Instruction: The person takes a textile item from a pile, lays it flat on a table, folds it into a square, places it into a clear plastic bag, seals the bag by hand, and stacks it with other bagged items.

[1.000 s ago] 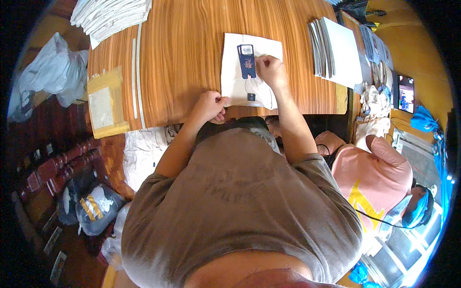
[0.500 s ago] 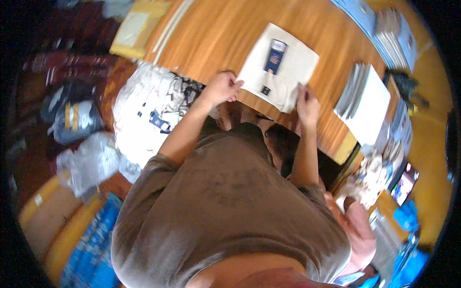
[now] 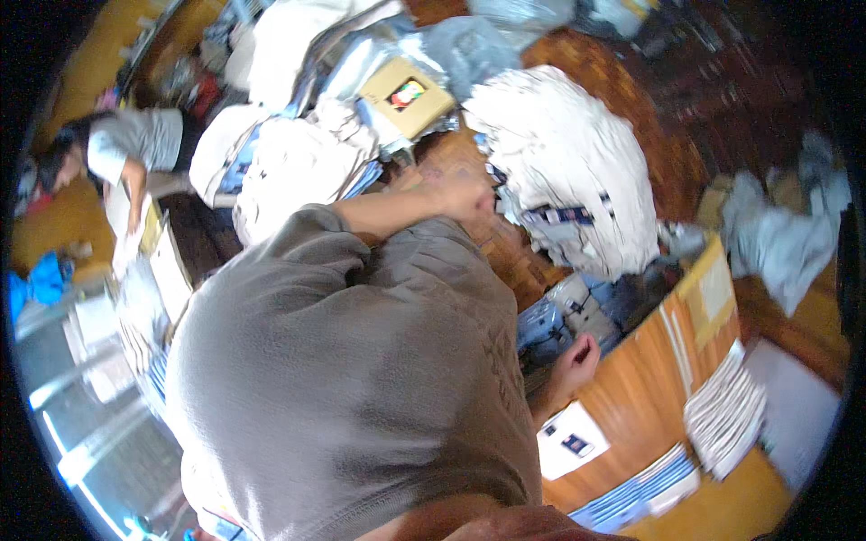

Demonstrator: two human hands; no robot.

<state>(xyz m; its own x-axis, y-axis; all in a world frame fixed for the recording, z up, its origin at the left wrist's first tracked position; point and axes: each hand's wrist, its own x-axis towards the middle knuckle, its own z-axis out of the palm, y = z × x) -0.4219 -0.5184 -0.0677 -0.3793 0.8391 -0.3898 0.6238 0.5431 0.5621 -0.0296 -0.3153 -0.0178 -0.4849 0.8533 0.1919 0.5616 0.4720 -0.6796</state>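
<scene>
My left hand (image 3: 469, 200) reaches out to the edge of a big heap of white garments with dark striped trim (image 3: 577, 162) on the floor. It looks like a fist, but blur hides whether it grips anything. My right hand (image 3: 577, 352) hovers at the edge of the wooden table (image 3: 649, 388), fingers curled with nothing in them. On the table lies a white sheet with a small dark blue item on it (image 3: 570, 442), apart from both hands. My grey-shirted torso fills the middle of the view.
Stacks of white flat packs (image 3: 726, 415) and a yellow envelope (image 3: 713, 288) lie on the table. A brown cardboard box (image 3: 406, 95) sits among white bundles (image 3: 298, 162). Another person in a grey top (image 3: 126, 149) bends over at the far left.
I have turned away from the table toward the floor heap. Both hands left the white sheet; the left one stretched out to the garments and the right one drew back to the table edge.
</scene>
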